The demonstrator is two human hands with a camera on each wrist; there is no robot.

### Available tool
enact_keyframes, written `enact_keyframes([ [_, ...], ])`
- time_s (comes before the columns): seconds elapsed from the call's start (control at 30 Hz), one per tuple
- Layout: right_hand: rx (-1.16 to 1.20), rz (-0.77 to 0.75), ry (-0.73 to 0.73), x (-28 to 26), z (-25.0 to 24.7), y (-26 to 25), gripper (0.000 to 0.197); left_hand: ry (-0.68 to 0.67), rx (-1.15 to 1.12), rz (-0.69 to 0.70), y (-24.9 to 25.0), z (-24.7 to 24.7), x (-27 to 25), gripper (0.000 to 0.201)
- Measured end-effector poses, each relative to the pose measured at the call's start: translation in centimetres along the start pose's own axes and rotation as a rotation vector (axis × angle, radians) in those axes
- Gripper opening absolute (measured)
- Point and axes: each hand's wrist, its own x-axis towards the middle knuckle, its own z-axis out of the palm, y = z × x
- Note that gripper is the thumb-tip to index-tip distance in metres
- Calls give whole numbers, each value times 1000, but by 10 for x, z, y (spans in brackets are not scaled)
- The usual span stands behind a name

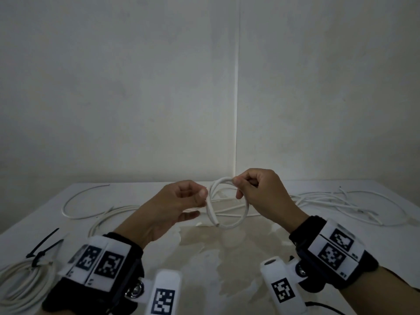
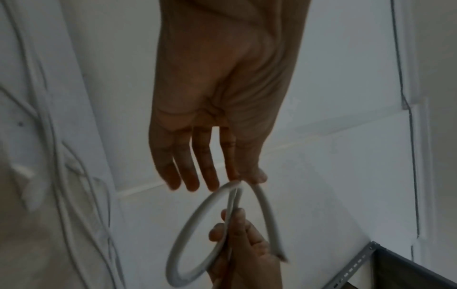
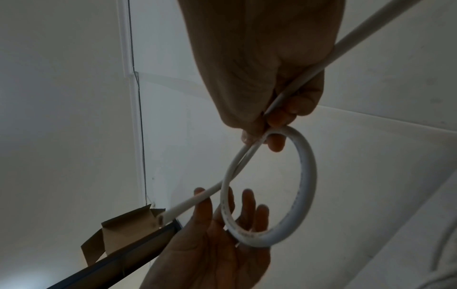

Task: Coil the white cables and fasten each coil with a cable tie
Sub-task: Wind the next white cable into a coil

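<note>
A short white cable is bent into one loop in the air above the table. My right hand pinches the top of the loop, and the rest of the cable runs back past its palm. My left hand pinches the loop's left side between thumb and forefinger, with its other fingers stretched out. The cut end hangs free at the bottom of the loop. In the right wrist view the loop stands in front of my left palm.
A finished white coil bound with a black tie lies at the near left, and loose black cable ties lie beside it. Loose white cables sprawl on the right and left. A wall rises close behind the table.
</note>
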Motion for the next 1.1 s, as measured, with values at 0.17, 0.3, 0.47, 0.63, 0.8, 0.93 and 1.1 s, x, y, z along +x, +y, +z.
enact_keyframes([
  [0.17, -22, -14, -3, -5, 5, 2, 19, -95, -43, -21, 1, 12, -1, 30],
  [0.3, 6, -4, -28, -3, 2, 0, 18, 41, 167, 91, 0, 19, 1, 7],
  [0.47, 77, 69, -132, -4, -1, -3, 21, 277, 718, 403, -15, 12, 12, 11],
  [0.63, 96, 111, -219, -10, 3, -4, 26, 365, 1075, 540, -28, 8, 19, 17],
  [0.8, 54, 99, -222, -8, 5, 1, 26, 377, 1362, 571, -25, 6, 16, 15],
  [0.93, 31, 96, -195, -7, 3, 9, 24, 308, 1150, 599, -38, 8, 20, 13],
  [1.1, 3, 82, -152, -6, 7, 13, 24, 170, 589, 329, -42, 18, 22, 18],
])
